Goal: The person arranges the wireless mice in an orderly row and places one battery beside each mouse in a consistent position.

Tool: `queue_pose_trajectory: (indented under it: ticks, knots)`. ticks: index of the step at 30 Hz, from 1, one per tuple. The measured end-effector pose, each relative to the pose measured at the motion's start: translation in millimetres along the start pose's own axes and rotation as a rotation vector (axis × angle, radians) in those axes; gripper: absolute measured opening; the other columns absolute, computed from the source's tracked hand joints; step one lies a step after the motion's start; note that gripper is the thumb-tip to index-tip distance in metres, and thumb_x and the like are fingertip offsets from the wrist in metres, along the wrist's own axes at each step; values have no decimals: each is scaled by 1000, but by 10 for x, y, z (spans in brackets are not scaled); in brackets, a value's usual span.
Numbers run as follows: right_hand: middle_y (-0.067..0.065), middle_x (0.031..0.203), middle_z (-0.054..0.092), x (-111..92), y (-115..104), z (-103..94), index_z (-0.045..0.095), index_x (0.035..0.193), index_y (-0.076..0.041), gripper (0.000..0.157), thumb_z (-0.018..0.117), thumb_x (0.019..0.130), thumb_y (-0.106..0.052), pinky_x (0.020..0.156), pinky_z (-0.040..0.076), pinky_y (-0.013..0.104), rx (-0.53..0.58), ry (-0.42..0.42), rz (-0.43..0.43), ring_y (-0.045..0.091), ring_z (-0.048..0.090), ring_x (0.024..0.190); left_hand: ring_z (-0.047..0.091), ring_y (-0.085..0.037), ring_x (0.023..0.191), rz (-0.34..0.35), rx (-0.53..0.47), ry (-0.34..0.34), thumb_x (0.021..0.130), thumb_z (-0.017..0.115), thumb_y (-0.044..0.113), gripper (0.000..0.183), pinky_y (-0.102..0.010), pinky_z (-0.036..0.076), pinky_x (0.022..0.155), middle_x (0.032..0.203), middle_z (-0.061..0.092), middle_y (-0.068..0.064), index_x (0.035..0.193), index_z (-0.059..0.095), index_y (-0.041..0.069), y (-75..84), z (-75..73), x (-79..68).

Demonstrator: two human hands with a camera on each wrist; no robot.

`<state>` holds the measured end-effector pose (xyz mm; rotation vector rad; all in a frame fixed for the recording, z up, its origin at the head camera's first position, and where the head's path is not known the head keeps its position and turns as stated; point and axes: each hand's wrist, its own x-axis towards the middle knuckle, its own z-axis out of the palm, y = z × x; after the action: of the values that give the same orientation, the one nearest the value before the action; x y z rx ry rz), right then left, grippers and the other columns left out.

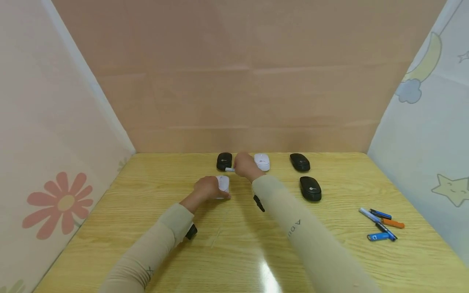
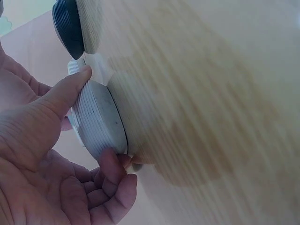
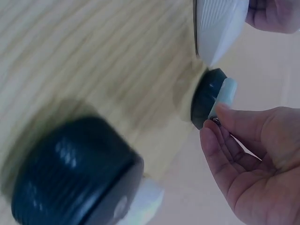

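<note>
My left hand (image 1: 207, 187) grips a white computer mouse (image 1: 223, 183) on the wooden table, thumb on one side and fingers on the other. In the left wrist view the ribbed side of this mouse (image 2: 101, 123) shows close to the tabletop. Farther forward, my right hand (image 1: 246, 165) pinches a small pale stick-shaped piece (image 3: 226, 95) between thumb and fingertips; its other end is hidden in the fingers. The piece points left, overlapping the near end of a black mouse (image 1: 224, 160). Just right of that hand lies a second white mouse (image 1: 262, 161).
Two more black mice, one at the back (image 1: 299, 162) and one nearer (image 1: 310, 189), lie right of centre. A small pile of pen-like sticks, with an orange one (image 1: 393, 223) and a blue one (image 1: 379, 236), lies at the right. Paper-covered walls (image 1: 249, 101) enclose the table.
</note>
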<state>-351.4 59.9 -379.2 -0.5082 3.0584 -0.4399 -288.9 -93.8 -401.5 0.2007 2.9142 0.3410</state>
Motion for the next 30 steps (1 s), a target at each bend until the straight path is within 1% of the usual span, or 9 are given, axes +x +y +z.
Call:
queue_pose_trajectory:
  ticks: [4,5,9,10,13,19,23,27,30]
  knots:
    - [2,76,65,43,-49,76,70,70,-7,17,66,84,0,69,49,34,0,14,11,18,54,71,53,-20,69,-14,7,8,73,80,56,60,-33,43,56,79,56,-5,94,61,3,-7,-12,-22]
    - [3,75,64,51,-55,97,69,69,-6,17,66,85,-1,68,49,34,8,14,11,19,54,71,53,-20,69,-16,9,10,73,80,56,60,-33,43,56,79,56,-5,93,61,3,-13,-13,-27]
    - [0,60,46,84,-60,195,50,58,-9,33,61,88,0,54,37,29,45,-10,16,17,38,59,53,-20,68,-17,4,12,72,80,56,58,-33,43,55,77,56,-5,90,60,4,-38,-10,-34]
    - [0,59,42,90,-58,214,46,57,-10,35,59,88,1,53,34,28,49,-13,16,16,35,58,53,-20,68,-14,0,12,72,80,56,58,-32,42,55,77,56,-5,89,60,4,-45,-8,-34]
    - [0,59,39,111,-48,259,43,56,-11,36,57,87,2,51,32,28,34,-17,18,17,35,57,52,-20,68,-13,-8,6,72,80,56,58,-32,42,54,77,56,-5,88,60,4,-46,-4,-32]
    - [3,64,50,142,-29,329,51,59,-8,29,61,84,1,57,42,31,10,24,22,19,44,62,53,-20,69,-13,-14,5,72,80,55,58,-33,42,55,78,56,-6,91,60,4,-27,3,-24]
    - [4,68,55,143,-49,346,57,59,-7,27,62,85,-1,64,47,34,-12,20,19,20,47,65,53,-21,69,-15,-16,2,72,80,55,58,-33,42,55,78,56,-6,91,60,4,-16,1,-24]
    - [7,79,64,133,-109,323,67,67,-5,22,63,89,-2,76,50,36,-49,-4,-3,22,57,78,52,-20,68,-16,-9,-2,73,80,56,57,-32,41,54,78,57,-6,88,60,5,-15,1,-23]
    - [9,88,68,134,-147,317,72,75,-4,18,63,90,-3,80,50,37,-59,-9,-7,25,62,87,52,-20,68,-24,1,-6,73,79,57,57,-32,41,54,77,57,-5,87,60,5,-15,2,-19]
